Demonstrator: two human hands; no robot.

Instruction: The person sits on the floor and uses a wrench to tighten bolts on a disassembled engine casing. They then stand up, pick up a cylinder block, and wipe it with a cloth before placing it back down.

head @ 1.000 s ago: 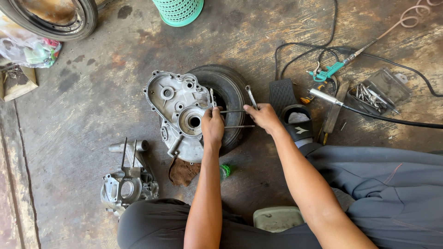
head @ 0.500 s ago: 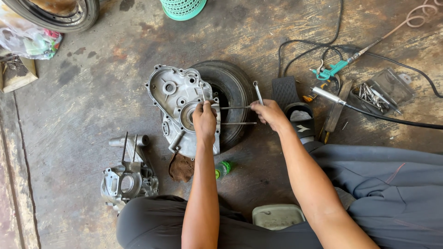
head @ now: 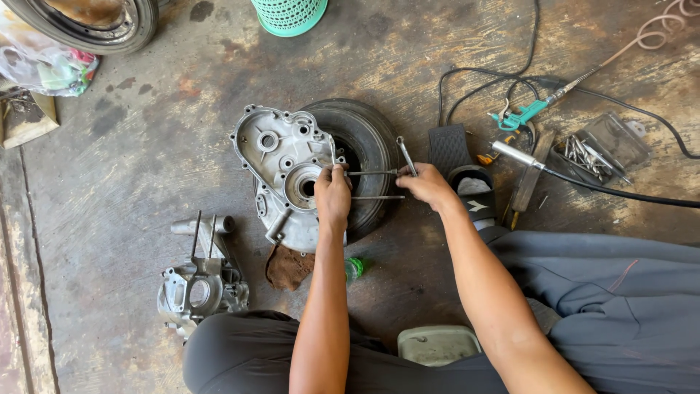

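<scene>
Closest to camera: dark trousers of the seated person, both bare forearms reaching out over a stained concrete floor [head: 131, 146]; a pale green stool [head: 437, 344] between the legs.
Near left: a smaller grey engine casting [head: 198, 288] with two thin studs standing up from it, well apart from the hands.
Below the work: a brown rag [head: 288, 266] and a green bottle cap [head: 354, 268] just beside the left forearm.
Left hand [head: 333, 195]: fingers curled together on the edge of the silver crankcase cover [head: 281, 171], at the near end of a long stud [head: 372, 174].
Right hand [head: 428, 186]: fingers clamped on a slim metal wrench [head: 405, 155], its handle slanting up and away; hand sits at the far end of the stud.
Crankcase cover: lies on a small black tyre [head: 364, 146], roughly mid-floor.
Right of hands: black sandal [head: 459, 164], teal air gun [head: 521, 115] with hose, clear tray of bolts [head: 598, 153].
Far edge: green basket [head: 289, 14], large wheel [head: 87, 25] in the top-left corner.
</scene>
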